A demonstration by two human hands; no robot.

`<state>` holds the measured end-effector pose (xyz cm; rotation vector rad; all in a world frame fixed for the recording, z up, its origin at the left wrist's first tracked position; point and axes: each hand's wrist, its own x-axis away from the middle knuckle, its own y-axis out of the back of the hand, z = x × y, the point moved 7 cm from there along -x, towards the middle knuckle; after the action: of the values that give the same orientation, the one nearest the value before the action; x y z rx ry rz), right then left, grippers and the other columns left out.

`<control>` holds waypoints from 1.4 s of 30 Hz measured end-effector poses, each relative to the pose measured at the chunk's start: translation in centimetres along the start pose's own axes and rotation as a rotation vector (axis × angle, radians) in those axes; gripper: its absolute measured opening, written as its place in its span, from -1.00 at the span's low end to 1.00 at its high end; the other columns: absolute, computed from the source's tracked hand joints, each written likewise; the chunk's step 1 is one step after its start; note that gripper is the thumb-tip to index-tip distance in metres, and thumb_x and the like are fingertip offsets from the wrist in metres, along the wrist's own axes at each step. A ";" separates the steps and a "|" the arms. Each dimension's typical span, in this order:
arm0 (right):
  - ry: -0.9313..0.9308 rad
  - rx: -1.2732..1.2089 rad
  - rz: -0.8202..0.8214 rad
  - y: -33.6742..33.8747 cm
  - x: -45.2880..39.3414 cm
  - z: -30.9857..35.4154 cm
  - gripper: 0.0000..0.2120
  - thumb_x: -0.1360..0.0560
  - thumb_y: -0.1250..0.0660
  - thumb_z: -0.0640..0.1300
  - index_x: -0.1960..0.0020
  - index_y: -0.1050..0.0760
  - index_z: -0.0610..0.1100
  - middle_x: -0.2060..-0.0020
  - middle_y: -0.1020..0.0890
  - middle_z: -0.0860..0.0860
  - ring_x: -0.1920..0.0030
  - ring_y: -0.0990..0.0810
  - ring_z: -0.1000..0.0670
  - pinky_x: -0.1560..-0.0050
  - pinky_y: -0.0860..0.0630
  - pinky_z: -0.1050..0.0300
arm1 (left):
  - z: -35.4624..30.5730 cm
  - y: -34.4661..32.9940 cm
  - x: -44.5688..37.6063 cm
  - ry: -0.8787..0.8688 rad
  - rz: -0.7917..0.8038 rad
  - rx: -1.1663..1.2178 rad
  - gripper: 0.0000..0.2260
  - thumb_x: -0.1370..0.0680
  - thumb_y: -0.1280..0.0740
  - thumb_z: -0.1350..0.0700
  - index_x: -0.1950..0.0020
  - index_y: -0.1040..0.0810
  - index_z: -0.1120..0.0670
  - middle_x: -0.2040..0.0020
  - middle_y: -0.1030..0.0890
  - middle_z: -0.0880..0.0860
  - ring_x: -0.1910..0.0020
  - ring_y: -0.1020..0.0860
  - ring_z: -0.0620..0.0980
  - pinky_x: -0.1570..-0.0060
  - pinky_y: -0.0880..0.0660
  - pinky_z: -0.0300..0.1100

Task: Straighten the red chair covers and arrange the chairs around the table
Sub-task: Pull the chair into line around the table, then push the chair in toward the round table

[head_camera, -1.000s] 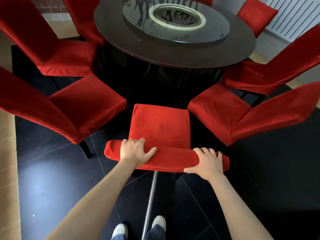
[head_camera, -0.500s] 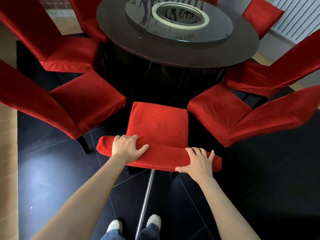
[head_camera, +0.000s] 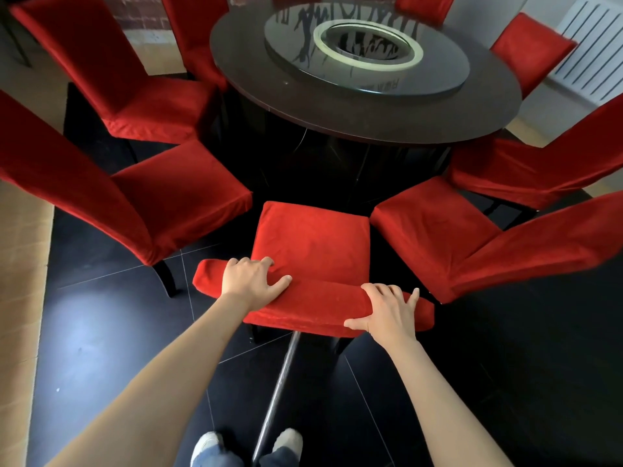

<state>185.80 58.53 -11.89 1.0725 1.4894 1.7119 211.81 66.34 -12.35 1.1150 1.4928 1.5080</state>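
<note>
Both hands slid left along red velvet-covered chair back; fingers curl over it. Soft cover slips; grip the frame beneath.

2 bare forearms, no sleeves in view, blue jeans, 2 pale grey-white shoes

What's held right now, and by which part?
The nearest chair, by the top edge of its red-covered backrest: left hand near the left end, right hand near the right, fingers over the top.
</note>
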 end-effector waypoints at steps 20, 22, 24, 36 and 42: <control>-0.091 -0.030 0.136 0.3 -0.2 -0.3 -0.13 -0.34 -0.36 0.39 -0.50 -0.13 0.06 -0.48 -0.27 0.02 -0.51 -0.11 -0.11 -0.42 -0.01 -0.35 | -0.9 0.1 0.1 0.015 0.123 0.133 -0.36 -0.49 -0.03 -0.40 -0.39 -0.36 0.00 -0.09 -0.62 0.02 -0.16 -0.52 0.06 -0.26 -0.28 0.00; -0.103 -0.038 0.140 0.7 0.2 -0.2 -0.13 -0.36 -0.36 0.36 -0.52 -0.11 0.05 -0.50 -0.23 0.00 -0.53 -0.08 -0.12 -0.43 -0.01 -0.34 | -0.9 0.4 0.3 0.011 0.117 0.170 -0.35 -0.49 -0.06 -0.40 -0.40 -0.36 0.01 -0.09 -0.62 0.02 -0.16 -0.52 0.06 -0.26 -0.28 0.00; -0.113 -0.047 0.123 1.1 1.1 -0.2 -0.14 -0.39 -0.35 0.34 -0.53 -0.08 0.04 -0.52 -0.20 0.00 -0.54 -0.06 -0.13 -0.43 -0.01 -0.33 | -0.8 0.9 0.6 0.002 0.105 0.190 -0.35 -0.48 -0.09 -0.40 -0.40 -0.36 0.01 -0.11 -0.61 0.02 -0.17 -0.52 0.06 -0.25 -0.29 0.00; -0.337 -0.083 -0.004 4.8 6.8 -6.6 -0.25 -0.52 -0.20 0.28 -0.56 -0.02 -0.02 -0.55 -0.11 -0.03 -0.54 -0.02 -0.14 -0.44 -0.04 -0.29 | -6.6 4.4 -0.6 -0.161 0.069 0.200 -0.36 -0.49 -0.11 -0.37 -0.41 -0.35 0.02 -0.15 -0.59 0.06 -0.20 -0.51 0.09 -0.24 -0.30 0.04; -0.427 -0.111 -0.040 6.2 8.5 -13.0 -0.26 -0.52 -0.22 0.27 -0.55 -0.03 -0.02 -0.55 -0.14 -0.02 -0.54 -0.04 -0.14 -0.43 -0.05 -0.30 | -13.9 5.0 -1.3 -0.251 0.068 0.191 -0.36 -0.49 -0.10 -0.38 -0.41 -0.34 0.01 -0.17 -0.59 0.07 -0.21 -0.50 0.08 -0.24 -0.29 0.03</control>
<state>170.72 58.57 -4.78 1.2451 1.1261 1.4083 199.72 59.72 -6.83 1.4243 1.4574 1.2352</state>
